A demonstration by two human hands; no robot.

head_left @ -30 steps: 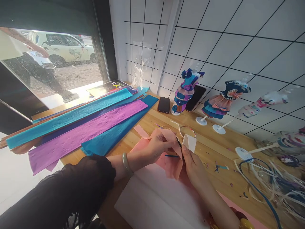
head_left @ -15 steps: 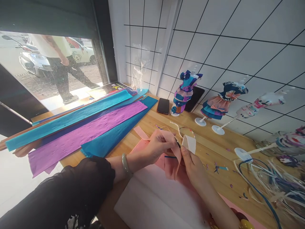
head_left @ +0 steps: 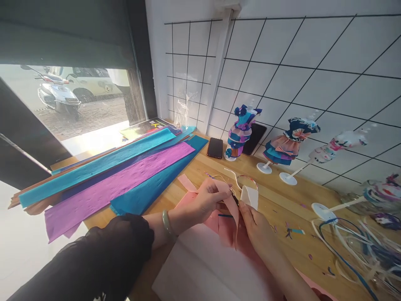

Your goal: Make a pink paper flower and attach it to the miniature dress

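My left hand point(head_left: 205, 200) pinches a strip of pink crepe paper point(head_left: 230, 217) over the wooden table point(head_left: 282, 200). My right hand point(head_left: 255, 225) meets it from the right, fingers closed on the same pink strip and on a small dark tool tip at the pinch. A folded white tab point(head_left: 250, 197) sticks up just above my right fingers. A jade bangle point(head_left: 166, 221) rings my left wrist below a black sleeve point(head_left: 103, 255). More pink paper lies flat under both hands.
Long crepe sheets, teal point(head_left: 94, 169), purple point(head_left: 119, 184) and darker teal point(head_left: 156, 179), lie to the left. A phone point(head_left: 215, 147) and small dress mannequins point(head_left: 239, 131) point(head_left: 290, 144) stand by the gridded wall. A tangle of ribbons point(head_left: 354, 246) is at right, a white sheet point(head_left: 200, 267) in front.
The view has tilted, so everything sits lower in frame. Both hands hold the same pinch on the pink strip. A passer-by outside the window has walked right, nearly out of sight.
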